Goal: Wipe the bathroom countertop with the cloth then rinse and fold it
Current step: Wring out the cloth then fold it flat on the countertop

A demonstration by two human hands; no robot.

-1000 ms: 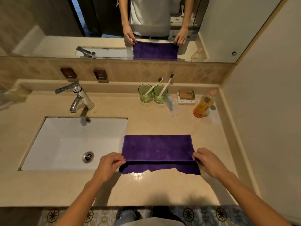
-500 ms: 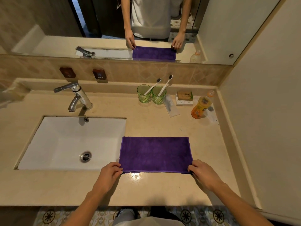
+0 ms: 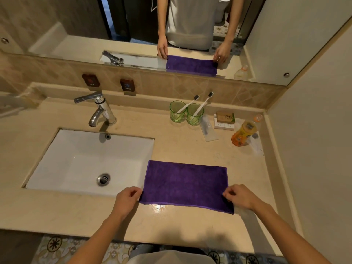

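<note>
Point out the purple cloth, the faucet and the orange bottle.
purple cloth (image 3: 185, 184): head view, middle of its top face.
faucet (image 3: 103, 108): head view, its upright chrome body.
orange bottle (image 3: 243, 133): head view, its labelled side.

Bare forearms, no sleeves; pale grey top (image 3: 172, 259), dark shoes (image 3: 142, 249).

Your left hand (image 3: 127, 199) and right hand (image 3: 240, 197) pinch the near corners of the purple cloth (image 3: 186, 184), flat on the countertop (image 3: 190, 147) at lower centre, right of the sink (image 3: 80, 164).
</note>
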